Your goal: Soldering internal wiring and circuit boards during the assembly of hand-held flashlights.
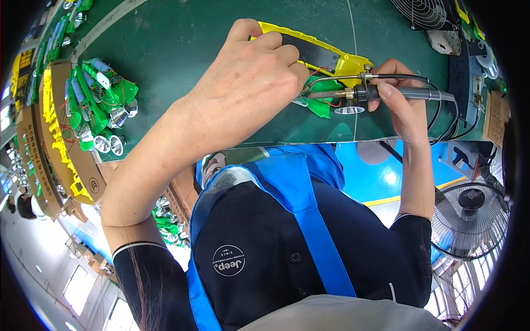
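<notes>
My right hand (402,102) grips a soldering iron (397,91) with a thin feed tube clamped along it. Its tip points left at a green part (320,108) with red wires and a round silver reflector (349,110). Over the left end of that part, my left hand (259,71) is closed, back of the hand up. Its fingertips are hidden, so what they pinch cannot be made out. Just behind both hands lies a yellow casing (353,64) with a dark inner strip, partly covered by my left hand.
Several green assemblies with reflectors (99,105) lie in a pile on the left of the green table (182,33). Cardboard boxes (72,121) with yellow casings stand beyond them. A wire-guarded fan (422,12) sits far right; another fan (471,218) stands below the table's right side. Black cables (450,124) trail rightward.
</notes>
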The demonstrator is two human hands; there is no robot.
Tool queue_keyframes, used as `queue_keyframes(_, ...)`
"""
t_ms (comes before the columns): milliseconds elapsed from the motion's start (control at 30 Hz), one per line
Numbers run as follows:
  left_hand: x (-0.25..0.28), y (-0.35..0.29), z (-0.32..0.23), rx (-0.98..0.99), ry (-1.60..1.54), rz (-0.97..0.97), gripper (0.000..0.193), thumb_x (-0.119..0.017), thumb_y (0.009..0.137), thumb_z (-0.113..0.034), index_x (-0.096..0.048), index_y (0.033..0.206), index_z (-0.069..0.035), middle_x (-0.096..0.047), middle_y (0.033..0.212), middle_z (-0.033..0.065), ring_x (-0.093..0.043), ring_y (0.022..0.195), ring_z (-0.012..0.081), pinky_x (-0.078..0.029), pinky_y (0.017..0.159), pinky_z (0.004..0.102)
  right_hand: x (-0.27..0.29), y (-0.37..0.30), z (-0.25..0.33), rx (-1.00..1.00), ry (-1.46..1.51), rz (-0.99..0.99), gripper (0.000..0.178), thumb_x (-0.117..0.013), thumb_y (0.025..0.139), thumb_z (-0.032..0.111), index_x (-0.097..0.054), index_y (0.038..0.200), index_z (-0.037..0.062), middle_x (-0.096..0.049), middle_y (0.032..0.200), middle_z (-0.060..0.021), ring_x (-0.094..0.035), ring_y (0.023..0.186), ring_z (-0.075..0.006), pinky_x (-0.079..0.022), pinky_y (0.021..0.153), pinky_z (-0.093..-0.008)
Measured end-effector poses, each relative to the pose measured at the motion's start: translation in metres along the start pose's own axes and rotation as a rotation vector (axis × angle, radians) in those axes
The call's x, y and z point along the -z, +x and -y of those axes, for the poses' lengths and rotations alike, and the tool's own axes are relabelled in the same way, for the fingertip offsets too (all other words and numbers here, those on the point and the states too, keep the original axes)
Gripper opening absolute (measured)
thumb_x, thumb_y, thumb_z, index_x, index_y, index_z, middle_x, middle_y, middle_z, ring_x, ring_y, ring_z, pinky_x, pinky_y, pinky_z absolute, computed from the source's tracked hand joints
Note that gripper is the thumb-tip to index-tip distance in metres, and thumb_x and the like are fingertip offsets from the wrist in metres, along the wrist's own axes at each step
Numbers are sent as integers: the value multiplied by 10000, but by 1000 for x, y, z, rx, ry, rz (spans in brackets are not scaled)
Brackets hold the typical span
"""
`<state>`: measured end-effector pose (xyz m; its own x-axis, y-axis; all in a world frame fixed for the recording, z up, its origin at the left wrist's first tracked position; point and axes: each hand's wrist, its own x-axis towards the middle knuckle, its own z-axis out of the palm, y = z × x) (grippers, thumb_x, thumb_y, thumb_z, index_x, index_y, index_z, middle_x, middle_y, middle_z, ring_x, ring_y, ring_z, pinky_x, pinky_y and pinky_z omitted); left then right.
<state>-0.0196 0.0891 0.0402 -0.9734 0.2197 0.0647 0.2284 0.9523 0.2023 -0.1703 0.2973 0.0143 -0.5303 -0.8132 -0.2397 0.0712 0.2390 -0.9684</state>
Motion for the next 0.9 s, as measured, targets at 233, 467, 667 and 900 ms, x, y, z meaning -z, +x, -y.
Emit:
queue_keyframes(233, 4, 1, -1, -5, -27, 17, 126, -595, 636, -32, -621, 760, -32, -569, 723, 75, -566, 817, 214, -369, 840, 379, 1, -1, -1, -8, -9, 9, 283, -612, 791, 231, -515, 847, -28, -550, 690, -69, -549, 607, -103, -424, 625, -225)
queue_keyframes(467, 3, 0, 0, 15, -24, 10, 109, -583, 653, -36, -611, 758, -36, -557, 734, 66, -555, 818, 207, -364, 841, 385, 1, -2, -5, 1, 6, -7, 311, -621, 787, 244, -523, 866, -41, -555, 730, -88, -562, 620, -112, -432, 632, -232)
queue_keyframes(667, -1, -3, -2, 56, -43, 4, 55, -595, 746, -91, -542, 737, -79, -496, 740, 44, -508, 774, 213, -345, 836, 381, 5, -11, -16, 57, 115, -43, 320, -586, 809, 256, -528, 888, -49, -549, 743, -107, -562, 623, -140, -442, 633, -253)
queue_keyframes(900, -2, -4, -7, 70, -58, 0, 55, -603, 742, -86, -549, 751, -77, -513, 759, 45, -524, 774, 213, -360, 817, 368, 6, -25, -26, 178, 192, -198, 292, -532, 852, 255, -494, 911, -28, -532, 692, -112, -526, 632, -161, -424, 625, -275)
